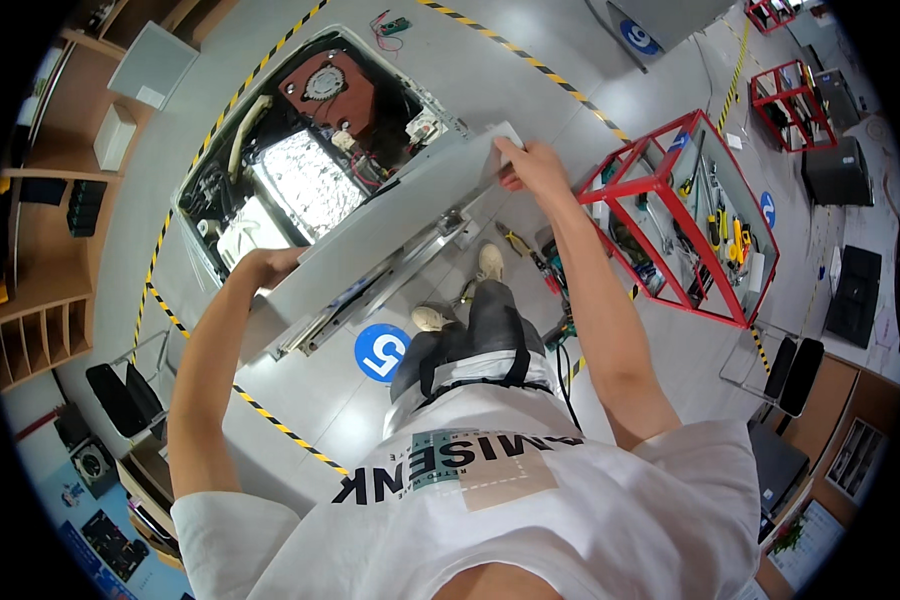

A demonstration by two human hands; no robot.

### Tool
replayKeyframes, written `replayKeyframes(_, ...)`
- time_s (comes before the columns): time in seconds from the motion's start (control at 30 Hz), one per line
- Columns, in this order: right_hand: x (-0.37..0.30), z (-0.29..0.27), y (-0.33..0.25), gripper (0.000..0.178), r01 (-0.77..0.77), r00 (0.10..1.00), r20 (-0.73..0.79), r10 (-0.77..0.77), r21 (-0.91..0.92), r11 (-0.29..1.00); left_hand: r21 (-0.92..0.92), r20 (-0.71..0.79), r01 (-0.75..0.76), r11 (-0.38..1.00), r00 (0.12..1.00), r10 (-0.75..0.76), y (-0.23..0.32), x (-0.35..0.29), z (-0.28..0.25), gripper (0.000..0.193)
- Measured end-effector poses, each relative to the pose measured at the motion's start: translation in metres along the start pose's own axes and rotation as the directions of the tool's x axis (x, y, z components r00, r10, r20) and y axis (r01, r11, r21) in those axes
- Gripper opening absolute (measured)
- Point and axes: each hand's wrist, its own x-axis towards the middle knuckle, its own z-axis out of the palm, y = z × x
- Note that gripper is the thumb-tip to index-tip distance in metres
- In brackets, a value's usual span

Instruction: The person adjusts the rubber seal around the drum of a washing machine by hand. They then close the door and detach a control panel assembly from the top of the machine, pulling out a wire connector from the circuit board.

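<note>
A long pale grey panel (pixel 395 218) with metal rails (pixel 395 268) along its near side hangs tilted in front of me. My left hand (pixel 267 268) is closed on its left end, the fingertips partly hidden by the panel. Round its right upper corner my right hand (pixel 532 168) is also closed, thumb on top and fingers curled below. Just beyond the panel lies an opened appliance (pixel 192 178), its inside exposed. In it are a red-brown plate with a round metal part (pixel 322 84), a foil-covered block (pixel 310 185) and wires. I cannot tell whether panel and appliance touch.
A red-framed tool cart (pixel 660 185) stands at my right with several hand tools. Pliers (pixel 513 240) and a cordless drill (pixel 560 325) lie near my feet. A multimeter (pixel 394 26) rests beyond the appliance. Wooden shelves (pixel 55 270) line the left; a black chair (pixel 125 398) stands there.
</note>
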Motion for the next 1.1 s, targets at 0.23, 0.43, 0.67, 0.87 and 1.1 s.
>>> replayKeyframes(0.23, 0.041, 0.000, -0.014, 0.056, 0.201, 0.976, 0.092, -0.197, -0.033, 0.979, -0.135, -0.170, 0.074, 0.988, 0.981, -0.096, -0.002, -0.002, -0.018, 0.052)
replayKeyframes(0.43, 0.058, 0.016, 0.017, 0.088, 0.450, 0.891, -0.015, -0.453, -0.096, 0.888, -0.207, -0.249, 0.188, 0.960, 0.939, -0.238, 0.014, -0.026, -0.037, 0.051)
replayKeyframes(0.67, 0.057, 0.044, 0.011, 0.083, 0.241, 0.970, -0.027, -0.240, 0.045, 0.969, -0.273, -0.284, 0.253, 0.928, 0.901, -0.329, 0.023, -0.043, -0.064, 0.050)
replayKeyframes(0.87, 0.051, 0.058, -0.002, 0.078, 0.264, 0.949, -0.163, -0.271, -0.068, 0.962, -0.287, -0.254, 0.177, 0.942, 0.934, -0.253, 0.016, -0.037, -0.085, 0.050)
replayKeyframes(1.1, 0.045, 0.066, -0.012, 0.077, 0.259, 0.900, -0.288, -0.326, -0.246, 0.934, -0.120, -0.404, 0.136, 0.983, 0.898, -0.174, 0.025, -0.001, -0.109, 0.047)
